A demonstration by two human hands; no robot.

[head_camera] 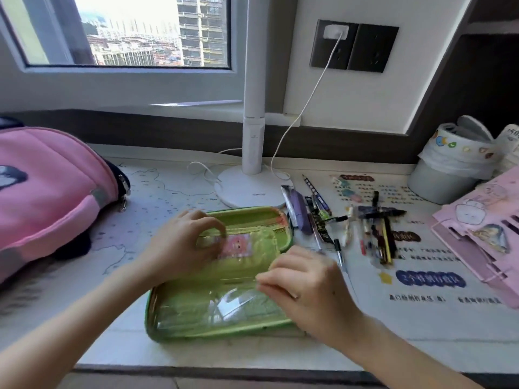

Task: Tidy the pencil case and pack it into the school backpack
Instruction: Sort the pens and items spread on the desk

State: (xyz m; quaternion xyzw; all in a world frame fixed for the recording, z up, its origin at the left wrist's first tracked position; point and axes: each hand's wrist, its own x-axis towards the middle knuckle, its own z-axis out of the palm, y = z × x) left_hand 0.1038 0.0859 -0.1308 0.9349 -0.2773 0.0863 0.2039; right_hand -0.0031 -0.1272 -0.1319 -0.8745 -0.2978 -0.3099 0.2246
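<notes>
Pencil case [216,310], green, lying open near the front edge of the desk [168,352], middle of its width, clear inner pockets facing up. Left hand [179,248] resting on the far half of the case, thumb and forefinger curled into a ring, pinching the edge of a clear flap by a pink card [236,246]. Right hand [306,287] at the case's right side, fingers bent and drawn together on the edge of the clear flap; blurred, so grip uncertain. Pens and pencils [351,228] strewn just right of the case. Pink backpack [47,197] at the left edge. White lamp base [247,189] behind the case. Bin [449,167] at the far right corner.
</notes>
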